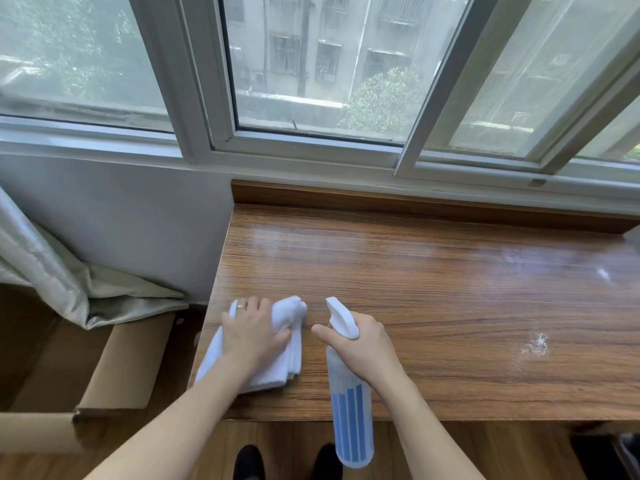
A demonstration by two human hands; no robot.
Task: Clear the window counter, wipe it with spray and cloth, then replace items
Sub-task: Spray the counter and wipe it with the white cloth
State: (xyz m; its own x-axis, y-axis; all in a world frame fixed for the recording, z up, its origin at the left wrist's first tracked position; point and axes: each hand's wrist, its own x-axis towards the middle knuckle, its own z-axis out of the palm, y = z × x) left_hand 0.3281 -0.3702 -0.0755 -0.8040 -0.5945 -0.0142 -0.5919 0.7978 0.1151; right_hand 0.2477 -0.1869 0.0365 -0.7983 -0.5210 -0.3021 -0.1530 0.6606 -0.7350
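The wooden window counter lies bare under the window, with wet sheen and a patch of white spray droplets at its right. My left hand rests on a folded white cloth at the counter's front left corner, fingers curled over it. My right hand grips the neck of a white spray bottle with blue stripes. The bottle is tilted, its nozzle pointing away over the counter and its base hanging past the front edge.
An open cardboard box stands on the floor left of the counter, below a bunched curtain. A sliding window frame runs behind the counter's raised back lip. My shoes show on the wooden floor below.
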